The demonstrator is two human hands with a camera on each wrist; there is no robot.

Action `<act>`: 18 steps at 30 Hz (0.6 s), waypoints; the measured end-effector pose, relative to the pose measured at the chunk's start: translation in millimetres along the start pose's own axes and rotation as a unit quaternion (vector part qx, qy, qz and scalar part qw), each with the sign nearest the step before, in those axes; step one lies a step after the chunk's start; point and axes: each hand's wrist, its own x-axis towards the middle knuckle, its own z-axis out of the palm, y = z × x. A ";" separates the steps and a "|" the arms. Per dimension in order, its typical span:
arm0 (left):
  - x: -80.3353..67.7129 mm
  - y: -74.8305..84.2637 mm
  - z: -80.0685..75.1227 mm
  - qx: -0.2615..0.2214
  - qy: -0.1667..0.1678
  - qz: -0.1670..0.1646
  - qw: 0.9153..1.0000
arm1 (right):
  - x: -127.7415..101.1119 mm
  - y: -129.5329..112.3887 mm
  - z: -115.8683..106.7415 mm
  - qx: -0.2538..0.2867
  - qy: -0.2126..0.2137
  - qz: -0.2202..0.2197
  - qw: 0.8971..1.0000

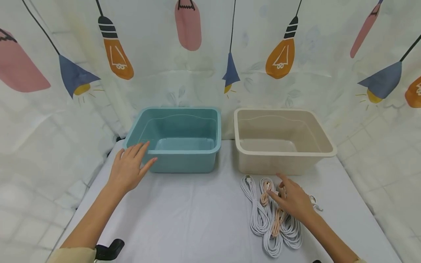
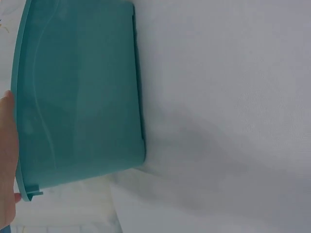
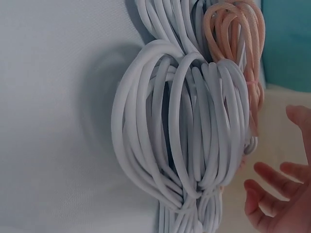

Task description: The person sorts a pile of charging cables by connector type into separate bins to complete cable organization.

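My left hand (image 1: 129,171) is at the front left corner of a teal plastic bin (image 1: 184,162), its fingers spread over the rim. In the left wrist view the hand (image 2: 7,160) shows beside the rim of the bin (image 2: 82,97); whether it touches is hard to tell. Over a pile of bundled white cables (image 1: 259,223) hovers my right hand (image 1: 294,200), fingers loosely bent and holding nothing. Peach-coloured cables (image 1: 277,222) lie among the white ones. The right wrist view shows coiled white cables (image 3: 182,121) close up, with the right hand (image 3: 286,199) apart from them.
A beige bin (image 1: 279,160) stands right of the teal one, behind the cables, with a narrow gap between the bins. Both stand on a white-covered table (image 1: 190,215). A patterned curtain (image 1: 197,84) hangs behind and at the sides.
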 end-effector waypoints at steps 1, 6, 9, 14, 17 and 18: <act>0.1 -0.4 0.8 -0.001 0.005 0.004 1.000 | 1.2 -0.3 1.5 0.002 -0.005 0.001 1.000; 2.5 -1.9 5.6 -0.015 0.048 0.036 0.998 | 5.4 -1.1 8.0 0.015 -0.036 0.017 0.999; 4.3 -2.6 8.5 -0.025 0.079 0.059 0.995 | 7.9 -1.9 11.1 0.018 -0.047 0.028 0.998; 7.9 -3.0 11.7 -0.034 0.107 0.080 0.990 | 12.6 -2.4 15.5 0.014 -0.053 0.032 0.998; 9.8 -3.1 12.7 -0.034 0.110 0.090 0.989 | 15.1 -2.3 18.0 0.015 -0.056 0.029 0.998; 10.1 -3.1 12.6 -0.034 0.108 0.092 0.989 | 15.8 -2.1 18.9 0.016 -0.057 0.029 0.998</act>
